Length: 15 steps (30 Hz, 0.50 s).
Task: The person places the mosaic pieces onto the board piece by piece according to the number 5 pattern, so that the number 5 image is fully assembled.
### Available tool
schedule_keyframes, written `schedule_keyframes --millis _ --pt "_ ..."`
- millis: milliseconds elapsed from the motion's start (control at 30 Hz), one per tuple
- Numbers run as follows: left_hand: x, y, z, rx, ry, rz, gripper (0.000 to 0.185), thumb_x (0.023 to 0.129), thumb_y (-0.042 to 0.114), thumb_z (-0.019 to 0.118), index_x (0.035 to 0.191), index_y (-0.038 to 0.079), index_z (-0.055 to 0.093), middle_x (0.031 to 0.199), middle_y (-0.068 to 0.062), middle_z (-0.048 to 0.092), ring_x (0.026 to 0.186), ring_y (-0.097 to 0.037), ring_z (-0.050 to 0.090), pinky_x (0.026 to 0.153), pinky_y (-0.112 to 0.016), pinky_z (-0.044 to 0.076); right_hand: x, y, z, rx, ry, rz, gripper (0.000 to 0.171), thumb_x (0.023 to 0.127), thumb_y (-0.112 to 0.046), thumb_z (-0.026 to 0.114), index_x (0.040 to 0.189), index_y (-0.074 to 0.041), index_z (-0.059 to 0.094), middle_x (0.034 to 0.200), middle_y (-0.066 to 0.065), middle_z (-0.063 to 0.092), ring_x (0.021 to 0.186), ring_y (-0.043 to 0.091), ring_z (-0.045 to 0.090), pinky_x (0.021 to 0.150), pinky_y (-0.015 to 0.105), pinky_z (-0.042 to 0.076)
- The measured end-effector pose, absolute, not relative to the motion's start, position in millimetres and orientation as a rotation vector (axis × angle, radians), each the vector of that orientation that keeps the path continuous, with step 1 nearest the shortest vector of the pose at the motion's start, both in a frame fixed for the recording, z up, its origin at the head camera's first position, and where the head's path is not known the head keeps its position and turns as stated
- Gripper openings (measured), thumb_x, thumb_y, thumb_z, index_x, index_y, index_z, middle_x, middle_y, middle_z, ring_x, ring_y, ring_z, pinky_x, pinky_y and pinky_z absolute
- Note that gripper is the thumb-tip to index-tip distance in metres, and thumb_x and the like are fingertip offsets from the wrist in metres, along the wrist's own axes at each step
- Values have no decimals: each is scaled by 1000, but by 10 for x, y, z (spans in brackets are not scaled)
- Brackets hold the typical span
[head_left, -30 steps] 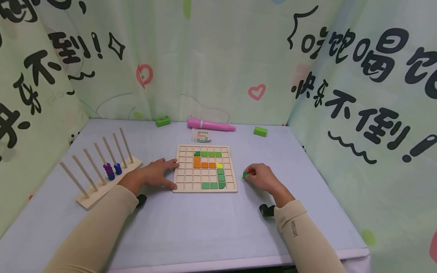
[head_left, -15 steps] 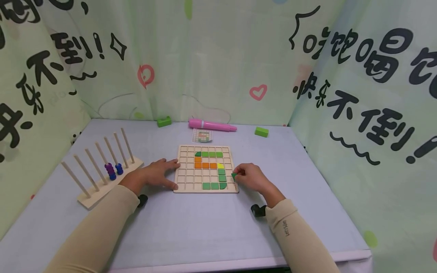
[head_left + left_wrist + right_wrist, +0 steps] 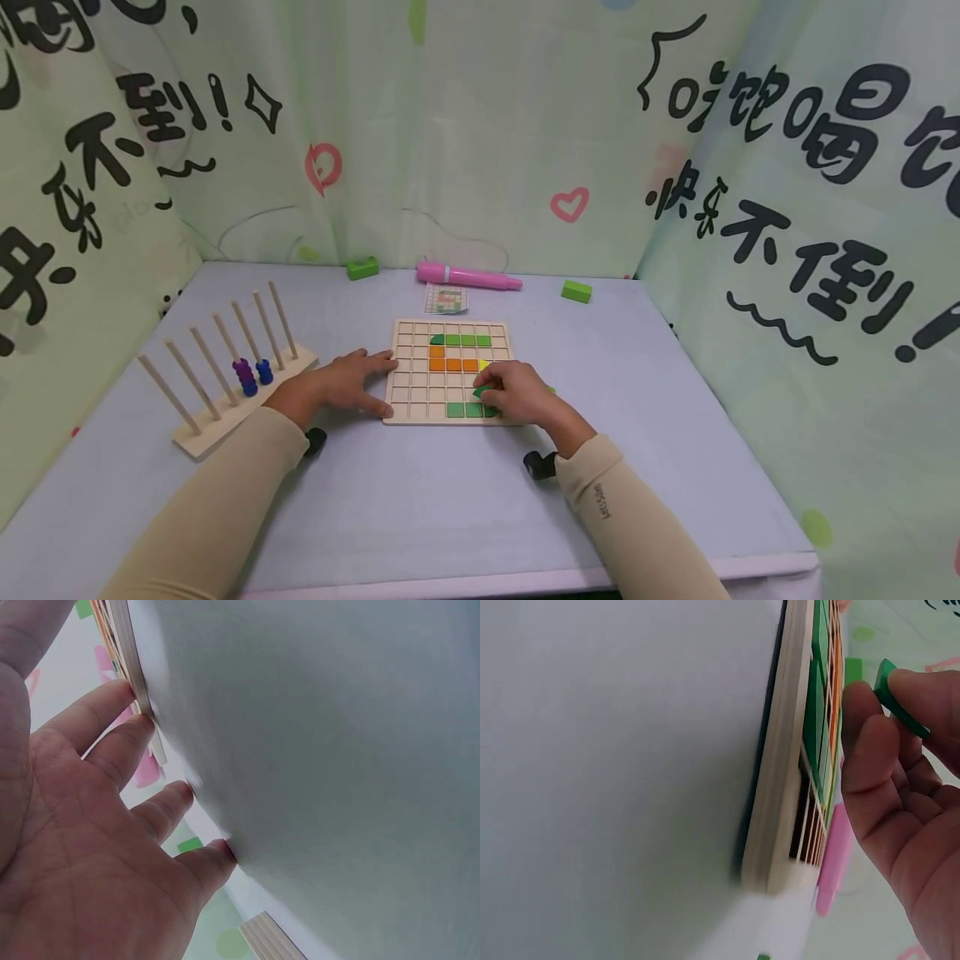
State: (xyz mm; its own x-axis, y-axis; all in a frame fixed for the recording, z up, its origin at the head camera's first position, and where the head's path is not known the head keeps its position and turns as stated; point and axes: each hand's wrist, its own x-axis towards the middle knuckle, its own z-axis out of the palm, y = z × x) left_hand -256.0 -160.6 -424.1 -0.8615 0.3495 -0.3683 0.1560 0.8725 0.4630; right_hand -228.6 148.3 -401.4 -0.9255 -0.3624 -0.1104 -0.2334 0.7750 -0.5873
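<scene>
On the bench (image 3: 420, 500) in the head view, the left hand (image 3: 341, 385) lies flat with fingers spread against the left edge of the wooden grid board (image 3: 411, 367), probably steadying it. The right hand (image 3: 517, 393) pinches a green tile (image 3: 482, 390) over the board's near right cells. Its sleeve print is too small to read; big Chinese characters cover the curtain (image 3: 787, 208).

Left wrist view: straight fingers (image 3: 112, 697) touch the board's edge.

Right wrist view: thumb and forefinger clamp the green tile (image 3: 898, 701) just above the board.
</scene>
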Motion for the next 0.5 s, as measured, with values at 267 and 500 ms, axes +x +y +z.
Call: schedule_keyframes --millis 267,500 --pt "-2550 -1600 -4228 362 2591 591 99 81 53 85 163 24 37 174 -6 22 158 -48 13 121 -72 19 -2294 1197 -4040 -615 2708 -884 16 96 -6 72 111 -8 70 97 -1 67 90 16 59 86 33 52" --pt "-2545 -1609 -4222 374 2590 575 99 81 56 84 163 24 37 174 -7 22 157 -50 14 120 -74 19 -2335 1036 -4033 -673 2660 -881 12 94 -6 74 105 -11 72 92 -2 68 86 14 60 82 29 52"
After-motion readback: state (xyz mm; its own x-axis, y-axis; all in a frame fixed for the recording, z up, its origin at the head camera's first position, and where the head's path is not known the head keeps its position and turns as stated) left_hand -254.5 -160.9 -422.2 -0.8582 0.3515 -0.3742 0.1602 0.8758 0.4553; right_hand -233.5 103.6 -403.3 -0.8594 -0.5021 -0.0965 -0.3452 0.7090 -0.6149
